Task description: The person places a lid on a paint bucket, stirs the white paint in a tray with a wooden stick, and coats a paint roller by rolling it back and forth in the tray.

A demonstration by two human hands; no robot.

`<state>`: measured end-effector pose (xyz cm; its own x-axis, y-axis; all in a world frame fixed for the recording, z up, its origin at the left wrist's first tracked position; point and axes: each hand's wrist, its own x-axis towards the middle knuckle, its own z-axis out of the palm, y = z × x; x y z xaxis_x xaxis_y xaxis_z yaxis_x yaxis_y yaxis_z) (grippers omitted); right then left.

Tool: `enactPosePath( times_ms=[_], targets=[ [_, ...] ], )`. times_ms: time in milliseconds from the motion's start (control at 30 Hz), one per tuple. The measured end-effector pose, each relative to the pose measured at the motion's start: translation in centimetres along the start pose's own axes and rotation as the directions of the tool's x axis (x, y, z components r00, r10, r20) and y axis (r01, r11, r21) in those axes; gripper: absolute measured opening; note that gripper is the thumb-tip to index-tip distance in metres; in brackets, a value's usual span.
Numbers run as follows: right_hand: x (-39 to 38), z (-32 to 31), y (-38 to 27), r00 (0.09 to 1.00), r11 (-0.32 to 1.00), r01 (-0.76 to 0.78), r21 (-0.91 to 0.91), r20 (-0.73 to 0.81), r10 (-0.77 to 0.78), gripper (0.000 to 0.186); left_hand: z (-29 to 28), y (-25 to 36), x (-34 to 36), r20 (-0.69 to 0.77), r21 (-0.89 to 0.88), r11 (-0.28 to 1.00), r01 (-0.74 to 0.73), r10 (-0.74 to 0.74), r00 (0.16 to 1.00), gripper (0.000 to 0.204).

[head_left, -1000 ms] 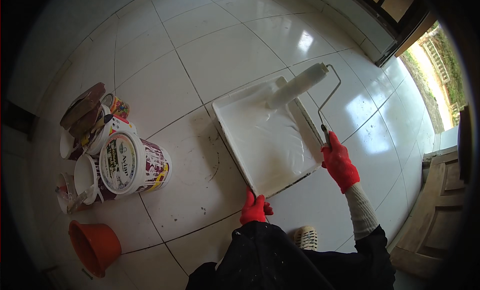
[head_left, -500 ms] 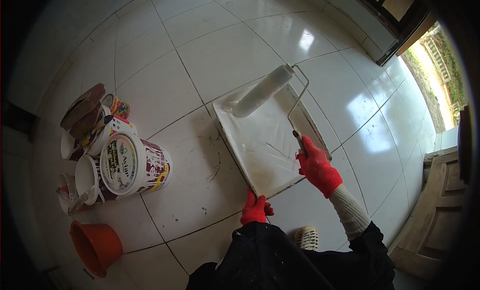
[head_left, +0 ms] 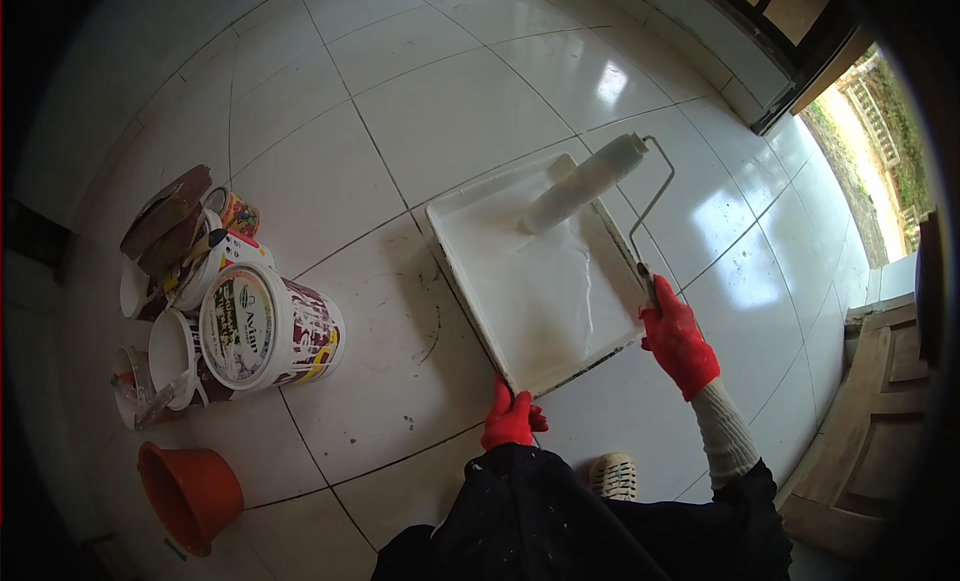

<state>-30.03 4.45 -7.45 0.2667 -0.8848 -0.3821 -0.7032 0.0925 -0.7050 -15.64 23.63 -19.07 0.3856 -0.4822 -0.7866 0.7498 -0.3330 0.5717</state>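
Note:
My right hand (head_left: 680, 341), in a red glove with a pale knitted cuff, is closed around the handle of a paint roller (head_left: 588, 181). The roller's white sleeve slants over the tray's far right side, its outer end past the rim. Beneath it lies a paint tray (head_left: 470, 311) with white paint spread over its bottom and dark, stained edges. My left hand (head_left: 512, 417), also gloved in red, pinches the tray's near left corner. The dark sleeve hides part of that wrist.
On the left stand a lidded paint bucket (head_left: 318, 331), an open white bucket (head_left: 172, 349), a small tin (head_left: 240, 216) and an orange basin (head_left: 200, 496). A wooden door (head_left: 890, 401) stands at right, beside a bright doorway (head_left: 870, 151). A shoe (head_left: 613, 476) shows near the tray.
My right hand and the roller have moved to the right, carrying the sleeve partly over the tray's right rim. My left hand stays at the corner.

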Motion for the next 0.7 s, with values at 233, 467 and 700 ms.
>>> enactPosePath(
  times_ms=[233, 467, 700],
  targets=[
    [1.3, 1.0, -0.9, 1.000, 0.996, -0.031, 0.088, 0.003, 0.031, 0.043, 0.0, 0.0, -0.2, -0.014, -0.003, 1.000, -0.005, 0.005, 1.000, 0.062],
    [0.4, 2.4, -1.0, 0.997, 0.992, -0.024, 0.126, 0.077, 0.014, 0.037, 0.1, -0.1, -0.1, -0.015, 0.000, 1.000, 0.008, -0.008, 1.000, 0.063],
    [-2.7, 1.5, -0.8, 0.970, 0.964, -0.164, 0.212, 0.213, 0.118, 0.031, -0.1, -0.2, 0.1, -0.020, 0.000, 1.000, 0.003, -0.003, 1.000, 0.064]
  ],
)
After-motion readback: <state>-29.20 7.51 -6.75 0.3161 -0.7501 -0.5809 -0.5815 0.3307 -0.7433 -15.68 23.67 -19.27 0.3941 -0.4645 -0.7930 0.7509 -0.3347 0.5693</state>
